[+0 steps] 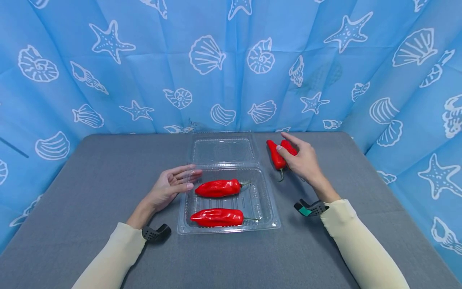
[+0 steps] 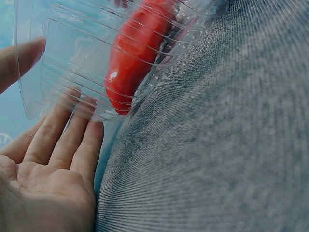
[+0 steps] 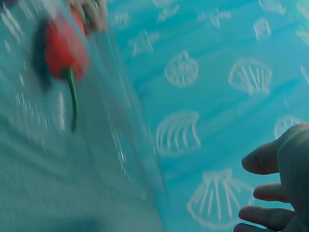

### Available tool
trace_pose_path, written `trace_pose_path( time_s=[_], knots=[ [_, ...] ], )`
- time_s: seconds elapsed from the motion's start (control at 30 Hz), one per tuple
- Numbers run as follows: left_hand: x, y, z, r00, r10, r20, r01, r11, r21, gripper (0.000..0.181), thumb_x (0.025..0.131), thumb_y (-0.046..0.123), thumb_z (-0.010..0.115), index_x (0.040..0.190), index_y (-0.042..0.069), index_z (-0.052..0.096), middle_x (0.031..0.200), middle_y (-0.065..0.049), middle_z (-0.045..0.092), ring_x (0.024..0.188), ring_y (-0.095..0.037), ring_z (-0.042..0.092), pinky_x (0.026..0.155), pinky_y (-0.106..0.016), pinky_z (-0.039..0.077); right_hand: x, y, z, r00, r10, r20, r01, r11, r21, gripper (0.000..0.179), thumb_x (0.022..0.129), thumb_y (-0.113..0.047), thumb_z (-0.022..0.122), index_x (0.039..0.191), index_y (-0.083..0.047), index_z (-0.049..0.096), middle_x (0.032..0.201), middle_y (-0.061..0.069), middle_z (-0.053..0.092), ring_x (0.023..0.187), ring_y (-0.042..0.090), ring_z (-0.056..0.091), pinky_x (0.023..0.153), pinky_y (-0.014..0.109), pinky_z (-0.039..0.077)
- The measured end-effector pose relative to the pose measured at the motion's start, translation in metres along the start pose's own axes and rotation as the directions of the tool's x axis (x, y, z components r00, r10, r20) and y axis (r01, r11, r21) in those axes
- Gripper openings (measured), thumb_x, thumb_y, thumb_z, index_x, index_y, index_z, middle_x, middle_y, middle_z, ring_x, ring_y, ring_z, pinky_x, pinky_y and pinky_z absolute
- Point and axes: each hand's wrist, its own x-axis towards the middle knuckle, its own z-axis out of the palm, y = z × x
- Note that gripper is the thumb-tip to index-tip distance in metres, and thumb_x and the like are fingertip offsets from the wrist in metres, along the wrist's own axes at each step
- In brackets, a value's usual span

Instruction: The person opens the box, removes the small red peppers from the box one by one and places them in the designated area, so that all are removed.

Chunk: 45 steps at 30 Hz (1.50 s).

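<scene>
A clear plastic clamshell container point(image 1: 267, 218) lies with its lid point(image 1: 223, 150) folded back. Two red peppers rest crosswise in its base: one upper pepper point(image 1: 217, 188) and one lower pepper point(image 1: 216, 217). At the container's left wall is my left hand point(image 1: 169, 186), its fingers straight; the left wrist view shows this palm point(image 2: 53, 179) facing the camera and a red pepper point(image 2: 137, 53) through the plastic. My right hand point(image 1: 303, 160) hovers, fingers spread, over two more peppers, a left one point(image 1: 276, 154) and a right one point(image 1: 288, 147) partly hidden by it. The right wrist view shows those fingers point(image 3: 270, 193) holding nothing.
Grey cloth covers the table point(image 1: 108, 172). Behind it hangs a blue curtain point(image 1: 231, 88) with white shells and starfish, which also runs down the right side. The folded-back lid reaches almost to the table's far edge. Each wrist wears a dark camera band point(image 1: 312, 208).
</scene>
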Motion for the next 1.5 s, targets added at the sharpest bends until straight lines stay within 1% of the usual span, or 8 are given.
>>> trace_pose_path(
  time_s=[0.1,0.2,0.33,0.43,0.63,0.97,1.23,1.5],
  knots=[
    [0.0,0.0,0.0,1.0,-0.002,-0.001,0.002,1.0,0.0,0.071,0.093,-0.002,0.066,0.151,-0.013,0.029,0.146,-0.026,0.052,0.133,-0.024,0.055,0.107,-0.036,0.046,-0.005,-0.01,0.008,0.999,-0.049,0.011,0.049,0.999,-0.008,0.051,0.1,-0.024,0.063,0.148,-0.01,0.054,0.12,0.022,0.066,0.089,0.028,0.06,0.063,0.025,0.05],
    [0.0,0.0,0.0,1.0,-0.005,-0.002,0.005,1.0,0.002,0.071,0.092,-0.002,0.067,0.151,-0.013,0.029,0.146,-0.026,0.052,0.133,-0.024,0.055,0.107,-0.036,0.046,-0.011,-0.02,0.015,0.994,-0.104,0.038,0.104,0.995,0.005,0.052,0.098,-0.022,0.066,0.148,-0.009,0.054,0.106,0.02,0.068,0.074,0.024,0.055,0.055,0.028,0.043],
    [-0.001,0.0,0.0,1.0,-0.001,0.0,0.001,1.0,0.002,0.071,0.092,-0.002,0.066,0.151,-0.014,0.029,0.146,-0.026,0.052,0.134,-0.025,0.055,0.107,-0.036,0.046,-0.02,-0.033,0.024,0.982,-0.164,0.093,0.158,0.985,0.067,0.055,0.095,-0.013,0.069,0.147,-0.003,0.052,0.133,0.018,0.063,0.108,0.03,0.061,0.088,0.044,0.055],
    [-0.001,0.0,0.0,1.0,0.003,0.002,-0.003,1.0,0.002,0.071,0.092,-0.002,0.066,0.151,-0.014,0.028,0.146,-0.026,0.052,0.133,-0.025,0.055,0.107,-0.037,0.046,-0.027,-0.043,0.031,0.971,-0.188,0.147,0.172,0.978,0.119,0.058,0.093,-0.011,0.071,0.147,-0.001,0.051,0.149,0.017,0.052,0.135,0.035,0.049,0.11,0.059,0.041],
    [0.0,0.001,0.0,1.0,0.009,0.008,-0.009,1.0,-0.005,0.07,0.093,-0.003,0.066,0.151,-0.014,0.028,0.145,-0.026,0.053,0.133,-0.025,0.055,0.107,-0.037,0.045,-0.043,-0.059,0.043,0.939,-0.24,0.248,0.197,0.962,0.189,0.061,0.094,-0.014,0.071,0.15,-0.004,0.049,0.153,0.013,0.049,0.141,0.032,0.044,0.115,0.057,0.036],
    [-0.001,0.0,0.0,1.0,0.012,0.015,-0.012,1.0,-0.006,0.07,0.093,-0.003,0.066,0.151,-0.014,0.028,0.146,-0.026,0.052,0.133,-0.025,0.055,0.107,-0.038,0.045,-0.066,-0.072,0.066,0.838,-0.353,0.416,0.249,0.926,0.284,0.062,0.094,-0.021,0.072,0.15,-0.011,0.05,0.152,0.005,0.051,0.14,0.026,0.047,0.11,0.058,0.042],
    [-0.002,-0.001,-0.001,1.0,0.021,0.019,-0.021,1.0,0.011,0.07,0.093,-0.001,0.066,0.151,-0.014,0.029,0.146,-0.024,0.053,0.133,-0.023,0.056,0.107,-0.036,0.046,-0.075,-0.071,0.081,0.726,-0.361,0.585,0.244,0.931,0.272,0.066,0.094,-0.03,0.071,0.153,-0.014,0.046,0.152,0.0,0.05,0.136,0.02,0.047,0.109,0.053,0.044],
    [-0.002,-0.002,-0.001,1.0,0.016,0.011,-0.017,0.999,0.029,0.068,0.094,0.0,0.065,0.151,-0.013,0.03,0.146,-0.024,0.053,0.133,-0.025,0.055,0.107,-0.036,0.046,-0.077,-0.069,0.086,0.648,-0.304,0.698,0.258,0.95,0.175,0.07,0.094,-0.041,0.07,0.155,-0.018,0.044,0.154,-0.003,0.047,0.137,0.016,0.046,0.112,0.045,0.043]
  ],
)
